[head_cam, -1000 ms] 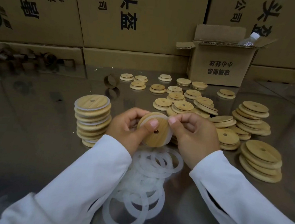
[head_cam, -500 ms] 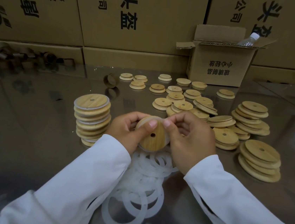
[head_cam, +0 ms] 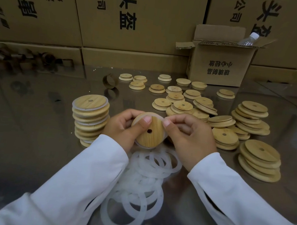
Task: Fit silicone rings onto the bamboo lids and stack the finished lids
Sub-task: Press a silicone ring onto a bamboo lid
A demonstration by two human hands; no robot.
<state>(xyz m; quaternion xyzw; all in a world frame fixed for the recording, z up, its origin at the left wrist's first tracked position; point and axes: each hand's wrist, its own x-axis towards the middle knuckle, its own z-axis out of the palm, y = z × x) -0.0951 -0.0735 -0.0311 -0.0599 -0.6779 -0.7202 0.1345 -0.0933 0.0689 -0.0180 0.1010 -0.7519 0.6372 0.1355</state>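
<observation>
Cartons (head_cam: 136, 14) at the back, steel table (head_cam: 30, 136), bare lids (head_cam: 226, 121) heaped on the right, finished stack (head_cam: 89, 118) on the left. What's changed?

The silicone ring (head_cam: 159, 117). A second ago it hung loose off the right edge of the lid (head_cam: 150, 134); now it hugs most of the rim.

Where's that lid?

Above the loose rings (head_cam: 148, 168), between both hands. The left hand (head_cam: 122, 127) grips it, thumb across the face. The right hand (head_cam: 191, 137) pinches the ring at the upper right rim.

Nearly done, then?

I'd judge so: seat that last stretch, then it joins the stack.
</observation>
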